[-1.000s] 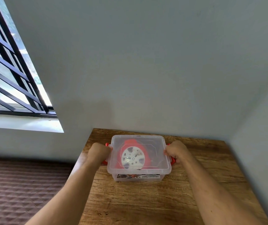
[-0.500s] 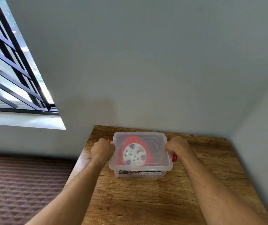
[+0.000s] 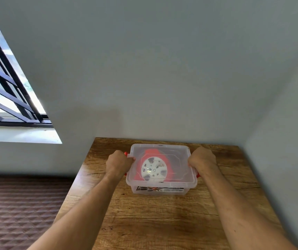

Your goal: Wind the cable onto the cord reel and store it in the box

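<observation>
A clear plastic box with its clear lid on stands near the far edge of the wooden table. Through the lid I see the red cord reel with its white hub lying flat inside; the cable itself cannot be made out. My left hand is closed over the red latch on the box's left end. My right hand is closed over the red latch on its right end, a bit of which shows below the wrist.
Grey walls stand close behind the table and along its right side. A barred window with a white sill is at the left. Brown patterned floor lies beyond the table's left edge.
The view has tilted slightly, so the box sits a little higher in the frame. Both hands have stayed clamped on the box's side latches, curling a bit tighter over the lid edges.
</observation>
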